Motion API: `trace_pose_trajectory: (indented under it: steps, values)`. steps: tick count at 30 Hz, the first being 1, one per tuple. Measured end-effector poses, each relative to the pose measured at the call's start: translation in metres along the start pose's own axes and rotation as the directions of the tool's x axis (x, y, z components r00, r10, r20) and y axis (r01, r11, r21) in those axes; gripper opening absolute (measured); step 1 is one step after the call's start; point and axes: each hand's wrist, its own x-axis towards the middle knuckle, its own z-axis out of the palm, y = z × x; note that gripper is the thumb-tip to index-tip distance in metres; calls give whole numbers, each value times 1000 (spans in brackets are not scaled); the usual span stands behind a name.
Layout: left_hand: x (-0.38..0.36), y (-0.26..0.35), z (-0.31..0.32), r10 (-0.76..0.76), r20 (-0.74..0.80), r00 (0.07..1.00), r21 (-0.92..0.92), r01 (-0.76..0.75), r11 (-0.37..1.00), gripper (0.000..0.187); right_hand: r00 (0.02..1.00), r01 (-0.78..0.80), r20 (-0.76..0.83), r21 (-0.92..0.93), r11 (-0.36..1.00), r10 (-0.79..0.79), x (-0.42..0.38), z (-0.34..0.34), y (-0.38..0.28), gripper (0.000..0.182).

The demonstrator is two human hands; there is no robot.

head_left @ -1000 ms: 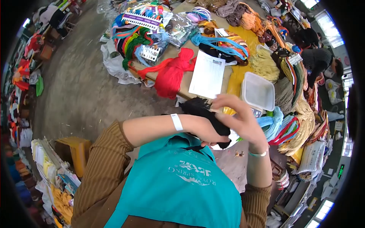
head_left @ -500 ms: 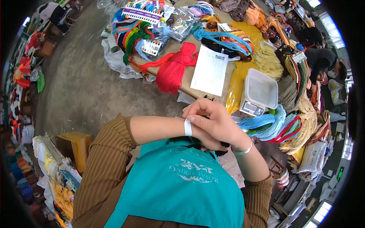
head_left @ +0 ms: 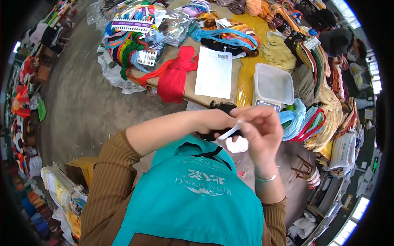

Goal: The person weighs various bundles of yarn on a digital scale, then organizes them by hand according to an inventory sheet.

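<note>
My right hand [head_left: 262,127] pinches a narrow white band [head_left: 230,130] between thumb and fingertips. The band slants down and left toward my left hand [head_left: 219,122], whose fingers are closed around a bundle of black thread [head_left: 222,107]. Dark strands show above the fingers and below them, while the palm hides the middle. Both hands meet in front of my teal apron [head_left: 197,201], close to the near edge of the table. Under the fingers a white shape [head_left: 237,144] shows, partly covered.
On the table lie a red thread hank [head_left: 172,82], a printed sheet [head_left: 213,74], and a plastic tub [head_left: 273,84] on a scale. Blue skeins [head_left: 293,121] and beige hanks [head_left: 326,123] lie on the right. A stool [head_left: 303,168] stands below. A person [head_left: 336,41] bends over farther right.
The white band was around my left wrist; now it is off and between my hands. My right hand has moved from the wrist to pinch it. The view has shifted slightly.
</note>
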Motion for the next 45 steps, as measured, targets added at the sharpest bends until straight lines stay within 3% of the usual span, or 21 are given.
trace_pose_trajectory:
  steps: [1, 3, 5, 7, 9, 13, 15, 20, 22, 24, 26, 28, 30, 32, 33, 34, 36, 37, 39, 40, 45]
  values:
    - [-18, 27, 9, -75, -5, 997, 109, 75, 991, 36, 996, -82, 43, -15, 997, 82, 1, -24, -1, 34]
    - [-24, 35, 0, -99, 25, 995, 35, 98, 995, 32, 999, 17, 37, -281, 960, -7, 4, -48, -1, 38]
    - [-27, 40, -3, -79, 32, 996, 56, 77, 995, 30, 1000, -1, 29, -330, 944, 11, -1, -61, -4, 46]
    - [-30, 45, -3, -51, 32, 998, 59, 49, 997, 29, 995, 3, 80, -556, 831, 51, -5, -67, -6, 52]
    - [-30, 47, 0, -57, 1, 998, 79, 57, 995, 30, 996, 19, 78, -581, 814, 33, -5, -62, -4, 54]
    - [-30, 49, 8, -29, -70, 997, 156, 40, 987, 32, 961, 272, 240, -701, 660, -140, 7, -54, 5, 50]
    - [-30, 47, 9, -26, -79, 997, 151, 37, 988, 34, 905, 425, 344, -765, 484, -251, 12, -52, 10, 49]
    - [-39, 54, 7, 9, -58, 998, 81, -4, 997, 36, 897, 435, 296, -722, 538, -328, 14, -48, 29, 57]
    - [-46, 59, 10, 38, -48, 998, 66, -35, 997, 34, 992, 124, 94, -511, 851, -89, 8, -44, 36, 59]
    - [-49, 57, 6, 66, -42, 997, 48, -64, 997, 33, 993, 114, 90, -526, 843, -79, 8, -41, 37, 56]
    - [-51, 53, -1, 60, -91, 994, 179, -43, 983, 29, 979, -139, 45, -557, 819, 198, 10, -40, 32, 53]
    - [-55, 57, 10, 155, -196, 968, 193, -117, 974, 27, 986, -121, 35, -523, 843, 164, 14, -39, 40, 50]
    - [-60, 62, 22, 300, -335, 893, 231, -230, 945, 22, 963, -259, 24, -187, 948, 268, 17, -36, 40, 46]
    - [-59, 58, 26, 419, -363, 832, 313, -315, 896, 18, 962, -271, -24, -169, 948, 271, 18, -30, 39, 42]
    - [-57, 50, 21, 476, -344, 809, 324, -374, 869, 16, 946, -322, -25, 41, 946, 323, 18, -30, 39, 41]
    - [-56, 45, 19, 613, -294, 733, 519, -416, 747, 17, 928, -357, -14, 248, 900, 372, 18, -29, 39, 40]
    - [-47, 34, 7, 871, -46, 489, 814, -487, 316, 22, 920, -371, -1, 314, 874, 391, 17, -27, 36, 38]
    - [-47, 35, 5, 870, -43, 490, 814, -488, 315, 22, 911, -387, 16, 378, 841, 412, 16, -26, 34, 37]
    - [-50, 36, 1, 867, 168, 469, 934, -356, 12, 25, 893, -408, -5, 414, 813, 451, 16, -22, 30, 36]
    - [-55, 36, 4, 842, 112, 527, 962, -271, 41, 24, 872, -429, -22, 450, 783, 490, 16, -21, 27, 35]
    - [-63, 48, 15, 841, 180, 510, 975, -208, -83, 18, 857, -476, 73, 490, 730, 509, 18, -30, 18, 36]
